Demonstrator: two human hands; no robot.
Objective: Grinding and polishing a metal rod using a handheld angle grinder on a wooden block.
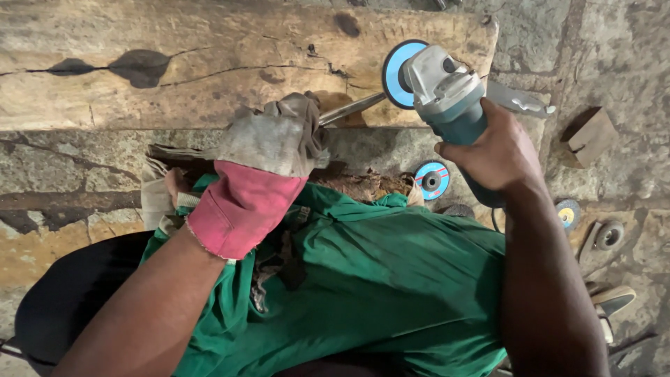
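- Your left hand (269, 150) wears a dirty grey glove with a pink cuff, and its fingers are closed tight around a thin metal blade (351, 108).
- The blade sticks out to the right from the glove, and its far end touches the blue disc (396, 73).
- Your right hand (495, 150) is bare, with the fingers wrapped around the body of the grinder (447, 94).
- The grinder is grey on top and blue-green below, and its disc faces left, toward the blade.
- Blade and disc meet just in front of a big cracked wooden beam (209, 63) that lies across the stone floor.
- A green cloth (377, 279) covers your lap, under both arms.
- A spare blue disc (431, 180) lies on the floor near your right hand.
- A small brown block (590, 136), maybe wood, sits off to the right.
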